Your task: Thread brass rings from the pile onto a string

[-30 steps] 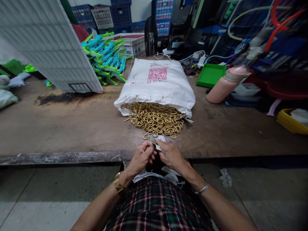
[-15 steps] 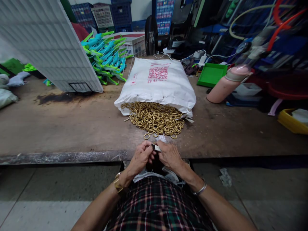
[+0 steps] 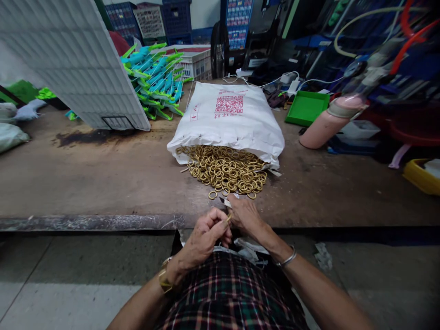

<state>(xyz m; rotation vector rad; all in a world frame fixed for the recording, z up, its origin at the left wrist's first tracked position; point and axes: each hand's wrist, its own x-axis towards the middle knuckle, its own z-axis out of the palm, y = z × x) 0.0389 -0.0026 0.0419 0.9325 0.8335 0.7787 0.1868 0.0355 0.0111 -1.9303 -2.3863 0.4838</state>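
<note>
Between thumb and fingers, my left hand (image 3: 208, 233) pinches a gold-coloured ring (image 3: 229, 217), seen nearly edge-on in front of the table edge. Close beside it on the right, my right hand (image 3: 248, 216) is closed on a small knife-like tool (image 3: 225, 202) with a dark pointed tip and a pale body. Much of that tool is hidden by the fingers. Just beyond both hands, a heap of gold-coloured rings (image 3: 227, 172) spills from the mouth of a white woven sack (image 3: 223, 123) with red print. One loose ring (image 3: 212, 195) lies at the heap's near edge.
A pale ribbed panel (image 3: 85, 68) leans at the left, with green and turquoise plastic parts (image 3: 154, 78) behind it. To the right of the sack are a green tray (image 3: 307, 108), a tilted pink bottle (image 3: 326, 123) and a yellow container (image 3: 421, 176). The table's front edge (image 3: 85, 223) runs before me.
My hands have drawn apart slightly. The left one moved down with the ring, which now shows, while the right moved a little forward with the dark-tipped tool.
</note>
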